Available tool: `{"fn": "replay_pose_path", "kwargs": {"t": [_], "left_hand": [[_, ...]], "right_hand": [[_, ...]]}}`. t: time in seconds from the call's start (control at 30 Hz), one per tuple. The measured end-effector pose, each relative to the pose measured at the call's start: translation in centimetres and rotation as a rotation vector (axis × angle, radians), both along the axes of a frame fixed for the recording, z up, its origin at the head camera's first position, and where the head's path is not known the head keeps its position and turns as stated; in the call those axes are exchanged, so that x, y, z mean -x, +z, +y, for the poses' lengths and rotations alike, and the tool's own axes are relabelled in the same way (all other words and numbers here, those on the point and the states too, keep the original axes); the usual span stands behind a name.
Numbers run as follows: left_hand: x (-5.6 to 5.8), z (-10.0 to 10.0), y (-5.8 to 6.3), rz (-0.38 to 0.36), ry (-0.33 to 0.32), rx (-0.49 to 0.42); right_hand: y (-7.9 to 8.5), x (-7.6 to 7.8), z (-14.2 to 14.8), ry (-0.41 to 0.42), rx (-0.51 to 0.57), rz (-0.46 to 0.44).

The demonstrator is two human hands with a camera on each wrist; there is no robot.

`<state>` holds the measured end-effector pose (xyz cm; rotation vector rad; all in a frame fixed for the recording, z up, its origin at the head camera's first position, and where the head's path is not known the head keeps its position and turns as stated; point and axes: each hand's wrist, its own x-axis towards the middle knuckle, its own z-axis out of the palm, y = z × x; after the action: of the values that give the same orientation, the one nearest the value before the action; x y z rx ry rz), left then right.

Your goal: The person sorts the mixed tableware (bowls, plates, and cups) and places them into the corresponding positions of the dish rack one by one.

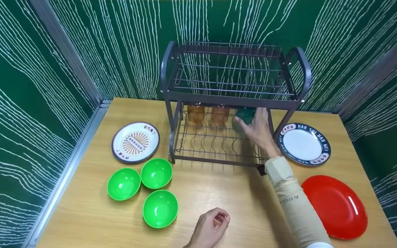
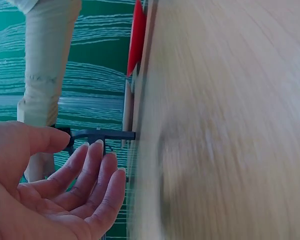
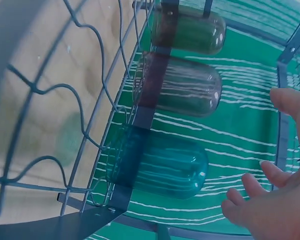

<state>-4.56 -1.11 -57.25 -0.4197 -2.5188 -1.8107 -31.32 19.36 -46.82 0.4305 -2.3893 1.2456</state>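
Note:
A two-tier dark metal dish rack (image 1: 233, 98) stands at the back of the table. On its lower wire shelf, a teal glass (image 3: 162, 165), a pinkish glass (image 3: 182, 89) and an amber glass (image 1: 195, 114) are in a row, their rounded closed ends away from the wires. My right hand (image 1: 258, 132) reaches into the lower tier beside the teal glass. In the right wrist view, a gap separates its spread fingers (image 3: 252, 186) from that glass. Low over the front of the table, my left hand (image 1: 210, 225) has loosely curled fingers and holds nothing.
Several things lie around the rack: green bowls (image 1: 159, 208) at the left front, a patterned white plate (image 1: 135, 142) behind them, a dark-rimmed plate (image 1: 303, 144) at the right, and a red oval plate (image 1: 336, 206) by my right sleeve. Green walls (image 1: 129, 51) enclose the table.

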Motion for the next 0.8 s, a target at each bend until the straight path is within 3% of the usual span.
{"fn": "replay_pose_path", "kwargs": {"t": [0.2,0.47,0.7,0.8], "left_hand": [[-0.2,-0.6,0.4,0.058,0.018,0.022],[0.0,-1.6,0.9,0.063,0.091,0.041],[0.3,-2.8,1.6,0.177,0.221,0.063],[0.4,-3.6,2.0,0.192,0.292,0.067]], "right_hand": [[-0.1,-2.8,0.1,0.014,-0.026,-0.003],[-1.1,-5.7,0.2,0.034,-0.036,0.033],[-2.2,-8.0,0.0,0.075,-0.023,0.100],[-2.7,-8.9,-0.2,0.092,-0.025,0.110]]}}
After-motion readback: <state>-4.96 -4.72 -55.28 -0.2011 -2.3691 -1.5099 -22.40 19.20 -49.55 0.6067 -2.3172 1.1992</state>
